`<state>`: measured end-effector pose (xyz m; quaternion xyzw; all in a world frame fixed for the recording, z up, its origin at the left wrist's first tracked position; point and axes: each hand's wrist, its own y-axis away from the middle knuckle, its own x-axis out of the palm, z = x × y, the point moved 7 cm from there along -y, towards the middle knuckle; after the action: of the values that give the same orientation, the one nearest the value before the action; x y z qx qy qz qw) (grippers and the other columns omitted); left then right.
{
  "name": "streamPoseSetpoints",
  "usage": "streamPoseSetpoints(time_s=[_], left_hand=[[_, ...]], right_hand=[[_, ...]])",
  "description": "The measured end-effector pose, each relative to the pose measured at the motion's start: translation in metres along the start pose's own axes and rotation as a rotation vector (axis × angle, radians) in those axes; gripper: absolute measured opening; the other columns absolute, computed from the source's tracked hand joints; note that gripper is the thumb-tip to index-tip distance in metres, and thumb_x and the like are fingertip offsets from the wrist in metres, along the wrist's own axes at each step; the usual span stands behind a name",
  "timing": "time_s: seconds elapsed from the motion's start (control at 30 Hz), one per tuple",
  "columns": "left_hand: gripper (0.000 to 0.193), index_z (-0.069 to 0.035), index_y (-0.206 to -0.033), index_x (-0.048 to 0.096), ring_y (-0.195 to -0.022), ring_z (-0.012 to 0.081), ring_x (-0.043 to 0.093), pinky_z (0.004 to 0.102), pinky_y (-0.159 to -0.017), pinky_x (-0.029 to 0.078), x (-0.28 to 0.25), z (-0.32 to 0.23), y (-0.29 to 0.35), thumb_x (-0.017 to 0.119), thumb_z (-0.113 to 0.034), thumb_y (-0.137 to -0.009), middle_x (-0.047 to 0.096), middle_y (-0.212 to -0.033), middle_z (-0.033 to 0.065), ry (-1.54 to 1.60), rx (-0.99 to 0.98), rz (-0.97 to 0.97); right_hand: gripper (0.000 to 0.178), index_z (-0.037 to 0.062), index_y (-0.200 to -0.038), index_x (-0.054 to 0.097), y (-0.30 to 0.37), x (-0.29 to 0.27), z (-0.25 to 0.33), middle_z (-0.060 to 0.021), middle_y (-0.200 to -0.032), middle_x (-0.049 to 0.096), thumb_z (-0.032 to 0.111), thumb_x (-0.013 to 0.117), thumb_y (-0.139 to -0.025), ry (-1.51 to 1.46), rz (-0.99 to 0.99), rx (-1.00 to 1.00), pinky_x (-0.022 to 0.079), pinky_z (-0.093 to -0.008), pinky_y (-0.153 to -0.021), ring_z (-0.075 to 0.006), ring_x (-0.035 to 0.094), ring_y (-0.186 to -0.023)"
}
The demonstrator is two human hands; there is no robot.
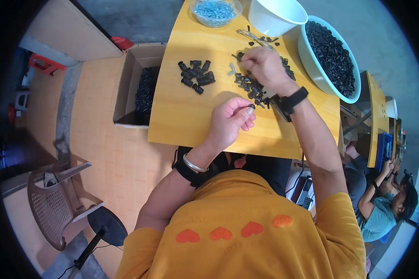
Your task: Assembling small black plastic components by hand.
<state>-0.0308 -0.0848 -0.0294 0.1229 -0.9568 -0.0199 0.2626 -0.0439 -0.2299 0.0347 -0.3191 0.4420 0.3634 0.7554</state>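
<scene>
My left hand (229,122) is closed over the near part of the table, pinching a small black plastic piece (252,106) between thumb and fingers. Farther away, my right hand (267,67) bends down over the loose parts, its fingertips closed on another small black plastic part (239,56). Under and beside it lies a scattered heap of black plastic parts (250,86). A few small metal springs (231,69) rest just left of that heap. To the left, a separate group of black barrel-shaped cord locks (198,74) sits on the wooden table (186,116).
At the far edge stand a clear bowl of small springs (214,10) and a white tub (277,16). A pale green basin (354,88) full of black parts is at right. Left of the table is a cardboard box (125,104). Another person (381,223) sits at far right.
</scene>
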Motion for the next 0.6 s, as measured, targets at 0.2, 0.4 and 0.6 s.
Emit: streamPoseSetpoints(time_s=[0.2, 0.4, 0.6], left_hand=[[0.013, 0.0, -0.097, 0.056, -0.064, 0.0145, 0.059, 0.0244, -0.056, 0.048, 0.004, -0.011, 0.012, 0.054, -0.008, -0.088, 0.062, -0.078, 0.0096, 0.058, 0.033, -0.084], [0.015, -0.001, -0.098, 0.056, -0.064, 0.0139, 0.06, 0.0239, -0.055, 0.048, 0.023, -0.018, 0.019, 0.057, -0.01, -0.087, 0.063, -0.078, 0.0093, 0.114, 0.09, -0.02], [0.015, -0.001, -0.098, 0.057, -0.064, 0.0141, 0.06, 0.0234, -0.055, 0.049, 0.029, -0.019, 0.029, 0.058, -0.009, -0.086, 0.063, -0.078, 0.0092, 0.103, 0.098, -0.016]], right_hand=[[0.013, 0.001, -0.086, 0.065, 0.066, -0.023, 0.025, 0.0001, -0.075, 0.062, 0.013, 0.063, -0.082, -0.909, 0.193, 0.352, 0.042, -0.0211, -0.062, -0.006, 0.052, -0.068], [0.011, 0.003, -0.085, 0.066, 0.109, -0.032, 0.027, 0.0021, -0.072, 0.06, 0.014, 0.063, -0.082, -1.039, 0.167, 0.415, 0.038, -0.019, -0.058, -0.0033, 0.049, -0.064], [0.012, 0.002, -0.085, 0.065, 0.116, -0.034, 0.032, 0.0016, -0.073, 0.061, 0.014, 0.063, -0.083, -1.062, 0.117, 0.371, 0.04, -0.0193, -0.059, -0.004, 0.05, -0.065]])
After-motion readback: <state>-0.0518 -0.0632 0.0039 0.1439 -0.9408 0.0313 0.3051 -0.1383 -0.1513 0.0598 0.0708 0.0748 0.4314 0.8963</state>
